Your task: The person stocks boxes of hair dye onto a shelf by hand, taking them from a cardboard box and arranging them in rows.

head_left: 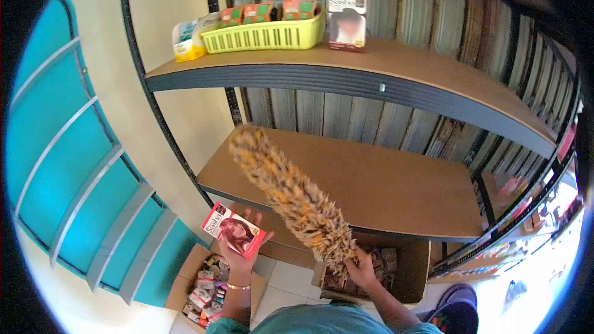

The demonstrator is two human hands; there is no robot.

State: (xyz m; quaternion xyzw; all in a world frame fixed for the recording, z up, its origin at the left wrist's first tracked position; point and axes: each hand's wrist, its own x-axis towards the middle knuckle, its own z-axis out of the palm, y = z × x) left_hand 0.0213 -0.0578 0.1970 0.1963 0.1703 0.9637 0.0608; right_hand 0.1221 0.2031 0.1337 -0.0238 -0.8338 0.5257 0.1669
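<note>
My left hand holds up a red and white hair-dye box marked "Sasho", its front with the picture turned toward me. In my right hand is the lower end of a fluffy brown and orange duster. The duster slants up and to the left, its tip over the left part of the middle shelf. On the upper shelf stands another "Sasho" box, dark maroon and white, beside a light green basket of orange and green packs.
A yellow and white pack leans by the basket. Below are a carton of mixed small packs at left and a larger carton of boxes under the shelves. A dark bucket stands at lower right. A turquoise barred panel is at left.
</note>
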